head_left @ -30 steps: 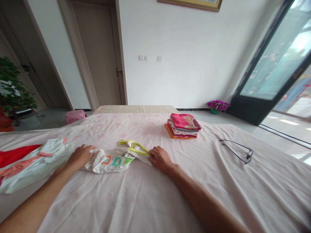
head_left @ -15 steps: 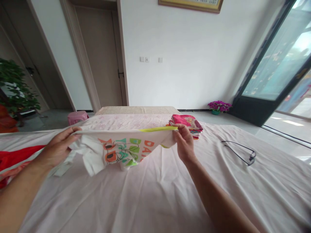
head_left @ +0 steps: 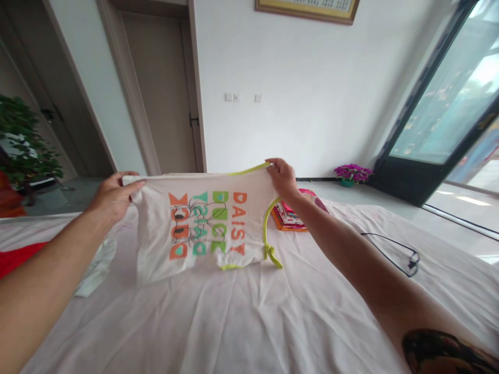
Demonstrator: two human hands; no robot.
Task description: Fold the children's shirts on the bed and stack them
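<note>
A white sleeveless top with yellow-green trim and colourful "DAISY DUCK" lettering hangs sideways between my hands, its print facing me. My left hand pinches the hem corner at the left. At the right, my right hand grips the trimmed upper edge near the armhole. A small yellow-green knot dangles at the neck side, and the lower edge of the top hangs close to the sheet. Behind my right wrist lies a stack of folded clothes, pink and red, partly hidden by the arm.
A pale sheet covers the bed-like surface. Black-framed glasses rest on it at the right. Red cloth and white cloth lie at the left by my forearm. Purple flowers stand on the floor beyond.
Both hands have risen, carrying the top upward. It has dropped open from a bunched, slanted shape, so its whole print shows. White cloth at the left is now apart from it.
</note>
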